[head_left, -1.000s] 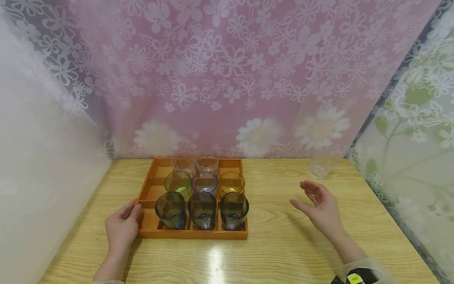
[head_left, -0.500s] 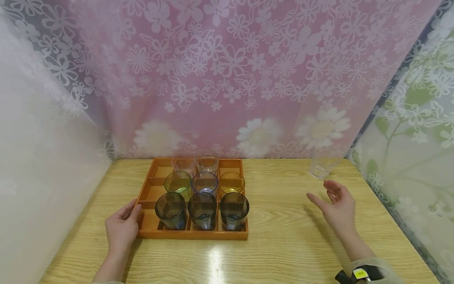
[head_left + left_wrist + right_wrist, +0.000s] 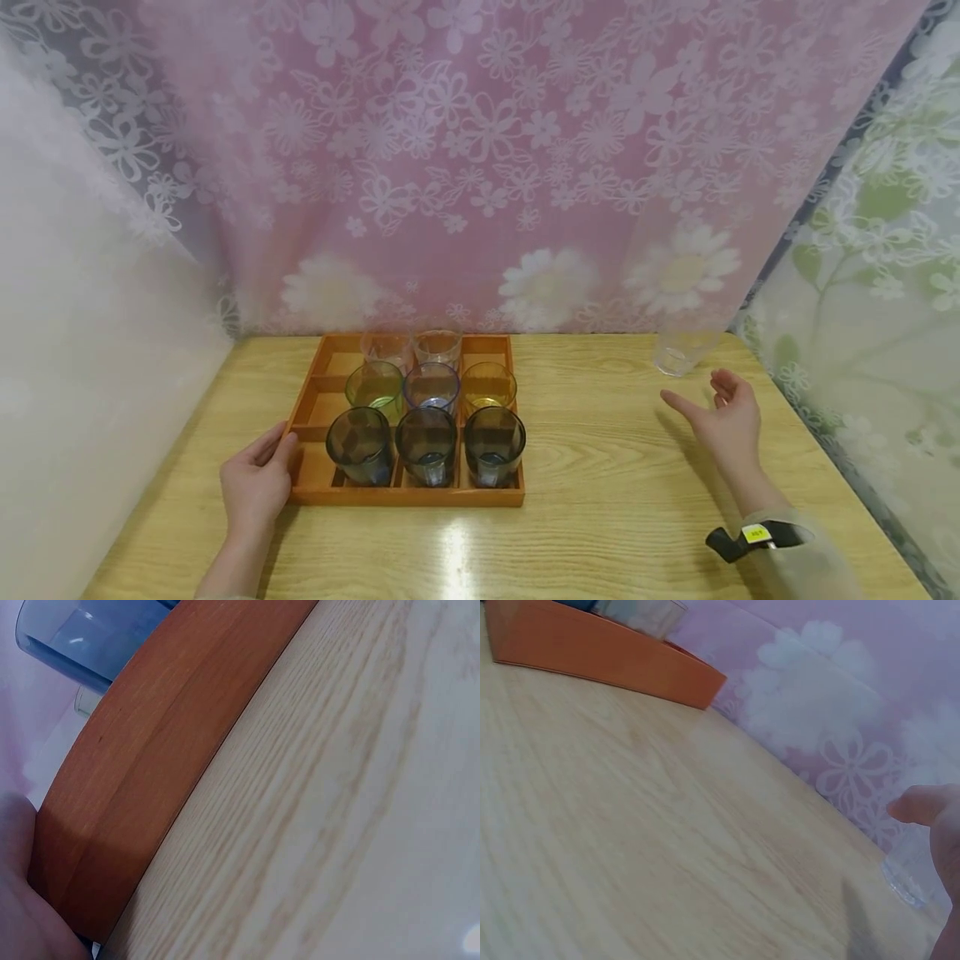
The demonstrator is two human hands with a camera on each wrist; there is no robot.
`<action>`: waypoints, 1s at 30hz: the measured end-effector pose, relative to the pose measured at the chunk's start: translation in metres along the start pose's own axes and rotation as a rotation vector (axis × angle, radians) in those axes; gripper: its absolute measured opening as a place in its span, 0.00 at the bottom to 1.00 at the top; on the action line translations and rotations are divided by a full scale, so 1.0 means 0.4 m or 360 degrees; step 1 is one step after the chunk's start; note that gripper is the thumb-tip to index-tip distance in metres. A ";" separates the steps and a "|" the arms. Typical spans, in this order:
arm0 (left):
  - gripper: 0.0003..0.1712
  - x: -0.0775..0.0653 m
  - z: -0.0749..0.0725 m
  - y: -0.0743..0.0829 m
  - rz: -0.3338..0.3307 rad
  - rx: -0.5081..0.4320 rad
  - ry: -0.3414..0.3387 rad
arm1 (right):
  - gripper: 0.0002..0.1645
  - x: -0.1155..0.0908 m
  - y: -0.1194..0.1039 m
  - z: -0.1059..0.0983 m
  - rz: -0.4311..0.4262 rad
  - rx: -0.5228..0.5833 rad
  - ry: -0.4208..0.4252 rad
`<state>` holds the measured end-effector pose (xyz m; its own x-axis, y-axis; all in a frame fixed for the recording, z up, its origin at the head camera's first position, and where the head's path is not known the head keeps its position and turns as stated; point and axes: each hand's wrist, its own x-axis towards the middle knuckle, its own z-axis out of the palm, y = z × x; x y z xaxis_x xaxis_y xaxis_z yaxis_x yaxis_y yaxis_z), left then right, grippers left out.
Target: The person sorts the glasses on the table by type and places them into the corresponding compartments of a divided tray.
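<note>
My left hand (image 3: 257, 483) grips the left wall of a wooden divided tray (image 3: 405, 497), its thumb at the rim. In the tray's front row stand three dark grey glasses (image 3: 427, 446). Behind them are a green glass (image 3: 375, 387), a blue-purple glass (image 3: 432, 385) and a yellow glass (image 3: 490, 385). A pinkish glass (image 3: 386, 350) and a clear glass (image 3: 437, 346) stand at the back. My right hand (image 3: 727, 425) hovers with thumb and fingers apart, holding nothing, just short of another clear glass (image 3: 673, 358) on the table. That glass is partly behind the thumb in the right wrist view.
The wood-grain table (image 3: 592, 500) carries the tray on its left half. A pink flowered curtain (image 3: 487, 167) hangs along the back edge. Pale sheets close off both sides, the right sheet (image 3: 892, 333) with a flower print. The tray's left column has no glasses.
My right hand has moved right and slightly farther back, coming up beside the lone clear glass. My left hand and the tray stay in place.
</note>
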<state>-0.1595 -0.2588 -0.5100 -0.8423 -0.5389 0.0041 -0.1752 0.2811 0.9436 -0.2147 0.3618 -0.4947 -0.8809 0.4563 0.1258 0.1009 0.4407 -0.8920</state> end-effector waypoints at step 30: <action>0.21 -0.003 -0.002 0.003 0.0027 -0.0028 0.0025 | 0.49 0.194 0.003 0.052 0.0128 -0.0005 -0.0024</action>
<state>-0.1583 -0.2585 -0.5084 -0.8369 -0.5468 0.0253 -0.1518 0.2763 0.9490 -0.2927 0.3816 -0.4949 -0.8768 0.4786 0.0474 0.1730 0.4058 -0.8974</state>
